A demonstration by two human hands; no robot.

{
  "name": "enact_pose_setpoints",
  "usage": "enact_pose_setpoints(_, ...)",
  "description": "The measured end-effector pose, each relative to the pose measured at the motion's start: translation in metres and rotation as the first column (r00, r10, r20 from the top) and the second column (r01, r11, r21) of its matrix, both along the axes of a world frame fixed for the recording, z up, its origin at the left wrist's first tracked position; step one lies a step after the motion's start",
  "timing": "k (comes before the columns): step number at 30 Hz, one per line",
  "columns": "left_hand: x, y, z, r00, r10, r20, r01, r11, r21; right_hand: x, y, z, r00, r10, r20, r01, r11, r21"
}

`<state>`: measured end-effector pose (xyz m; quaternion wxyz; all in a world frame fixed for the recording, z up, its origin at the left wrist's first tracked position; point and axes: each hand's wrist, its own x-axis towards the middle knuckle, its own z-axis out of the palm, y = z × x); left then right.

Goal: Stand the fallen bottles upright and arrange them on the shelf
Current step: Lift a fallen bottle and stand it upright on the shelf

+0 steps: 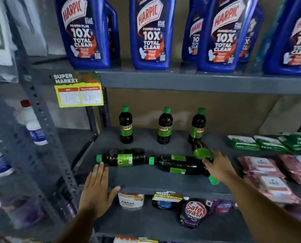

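Note:
Three dark bottles with green caps stand upright at the back of the grey middle shelf [146,179]: a left one [126,125], a middle one [165,127] and a right one [198,126]. In front, one fallen bottle [123,157] lies on its side with its cap pointing left. Two more fallen bottles [177,164] lie together beside it. Another fallen bottle [201,150] lies at an angle, cap toward me, and my right hand [216,166] is closed over its neck end. My left hand [97,188] is open and flat at the shelf's front edge, just below the left fallen bottle's cap.
Blue Harpic jugs [150,32] fill the shelf above. Green packets [242,142] and pink packets [269,178] lie at the right of the middle shelf. A price tag [78,92] hangs at the upper left. The lower shelf holds a Safewash pouch [193,212] and a white tub [130,200].

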<state>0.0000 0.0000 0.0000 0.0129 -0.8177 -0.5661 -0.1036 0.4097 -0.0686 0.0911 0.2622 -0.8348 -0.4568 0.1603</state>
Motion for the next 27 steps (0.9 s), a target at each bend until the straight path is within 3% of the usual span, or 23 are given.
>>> enact_pose_setpoints(5,-0.002,0.008,-0.021,0.998,0.021,0.058,-0.019,1.0,-0.025,-0.002,0.016,-0.005,0.961,-0.208,-0.183,0.197,0.978,-0.073)
enact_pose_setpoints(9,-0.004,0.012,-0.024,0.996,-0.005,0.084,0.004,1.0,0.002,0.013,0.022,-0.011,0.935,-0.244,-0.256,0.226,0.969,-0.098)
enact_pose_setpoints(11,-0.004,0.012,-0.024,0.996,-0.007,0.088,0.008,1.0,-0.006,0.016,0.022,0.0,0.966,-0.202,-0.161,0.184,0.976,-0.12)
enact_pose_setpoints(14,-0.004,0.012,-0.023,0.996,0.006,0.089,-0.005,1.0,-0.008,0.025,0.028,0.037,0.993,-0.005,0.117,0.038,0.958,-0.284)
enact_pose_setpoints(16,-0.002,0.012,-0.02,0.997,0.01,0.075,-0.009,1.0,-0.01,0.03,0.039,0.061,0.915,0.205,0.346,-0.009,0.87,-0.494)
enact_pose_setpoints(20,0.001,0.009,-0.016,0.998,0.007,0.057,-0.004,0.999,-0.054,0.012,0.051,0.095,0.591,0.532,0.606,0.082,0.708,-0.701)
enact_pose_setpoints(23,0.001,0.008,-0.014,0.999,0.012,0.045,-0.01,0.998,-0.055,-0.002,0.061,0.096,0.442,0.629,0.64,0.125,0.664,-0.738)
enact_pose_setpoints(27,0.003,0.007,-0.011,0.999,0.019,0.025,-0.017,0.999,-0.049,-0.005,0.071,0.091,0.4,0.671,0.624,0.019,0.675,-0.738)
